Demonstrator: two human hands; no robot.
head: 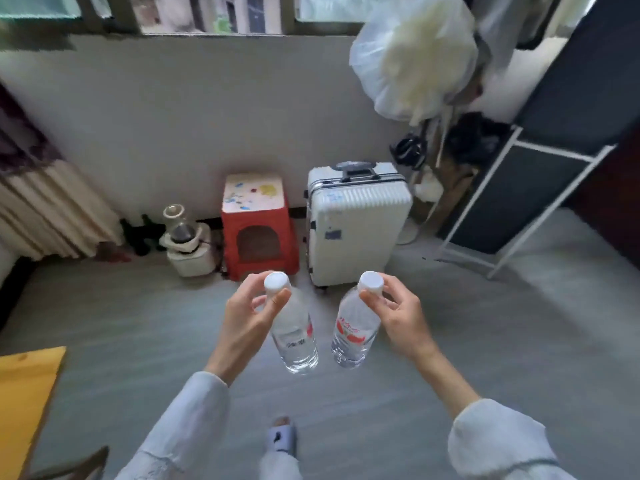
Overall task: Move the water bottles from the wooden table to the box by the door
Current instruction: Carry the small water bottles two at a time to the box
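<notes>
So both hands are full here. The left hand (247,315) is pinching the neck of one water bottle (294,336) just under its white cap (276,282), thumb on one side and fingers curled round the other, and the bottle hangs down from there with its base toward the bottom of the frame. The right hand (398,313) does the same with a second water bottle (353,336), fingertips closed around the neck below its white cap (370,281). The two bottles hang side by side in the centre of the frame, close but not touching, both clear with a red and white label, both up in the air over the grey floor (138,323).

Further up, against the wall, there's a red plastic stool (258,223) with a paint-spattered top, and just to the right of it a white suitcase (356,220) standing upright. Left of the stool sits a small white appliance with a glass jug on it (188,240). A yellow wooden surface (24,393) pokes in at the lower left edge. Bottom centre you can see a foot in a light blue slipper (282,436). Both sleeves are pale grey
</notes>
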